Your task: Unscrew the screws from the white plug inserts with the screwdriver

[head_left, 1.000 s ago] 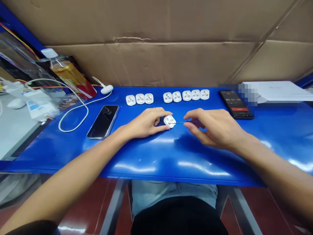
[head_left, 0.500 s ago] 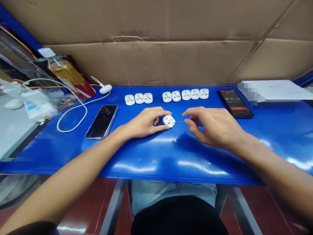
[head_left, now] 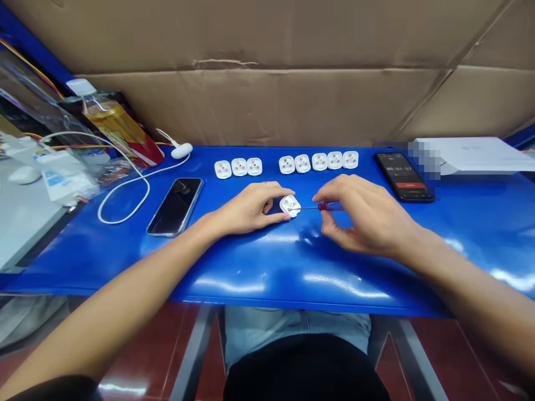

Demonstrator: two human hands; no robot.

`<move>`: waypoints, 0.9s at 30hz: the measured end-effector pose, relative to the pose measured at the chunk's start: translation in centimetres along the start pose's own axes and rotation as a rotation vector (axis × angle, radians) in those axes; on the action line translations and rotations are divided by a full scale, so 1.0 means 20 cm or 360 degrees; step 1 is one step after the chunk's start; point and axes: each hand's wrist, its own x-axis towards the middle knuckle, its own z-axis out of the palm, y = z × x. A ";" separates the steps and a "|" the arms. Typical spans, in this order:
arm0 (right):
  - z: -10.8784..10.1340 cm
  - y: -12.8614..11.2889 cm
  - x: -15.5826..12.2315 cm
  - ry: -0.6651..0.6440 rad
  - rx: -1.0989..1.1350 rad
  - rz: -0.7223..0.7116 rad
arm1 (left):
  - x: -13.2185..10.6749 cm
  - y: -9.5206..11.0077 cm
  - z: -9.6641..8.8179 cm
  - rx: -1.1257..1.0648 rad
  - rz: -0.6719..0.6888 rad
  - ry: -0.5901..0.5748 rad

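Between the thumb and forefinger of my left hand (head_left: 254,209) is a small white plug housing (head_left: 291,204) with metal parts inside, held on the blue tabletop. A screwdriver (head_left: 321,206) with a thin shaft and a red handle lies level, its tip at one of the housing's metal parts. My right hand (head_left: 363,214) is around the screwdriver's handle, thumb and forefinger apart at its front end; the rest of the handle is hidden by the hand. Several similar white housings (head_left: 286,165) stand in a row behind my hands.
A phone with a dark screen (head_left: 175,207) lies at the left beside a white cable (head_left: 125,221). A drink bottle (head_left: 117,125) leans at the back left. On the right are a phone showing a timer (head_left: 403,175) and a white box (head_left: 476,156). Cardboard (head_left: 267,106) walls the back.
My right hand's fingers have spread and shifted, so the red part of the screwdriver's handle now shows. My left hand and the housing stay practically in place.
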 end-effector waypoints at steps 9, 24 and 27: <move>0.01 0.00 -0.02 -0.0080 -0.0084 0.0142 | 0.00 0.00 0.00 0.0008 0.0013 -0.0002; 0.01 0.02 -0.03 0.0205 0.0145 0.0085 | 0.00 0.03 -0.04 -0.0069 0.0053 0.0186; 0.01 0.03 -0.03 0.0245 0.0157 0.0056 | 0.00 0.04 -0.05 -0.0096 0.0098 0.0290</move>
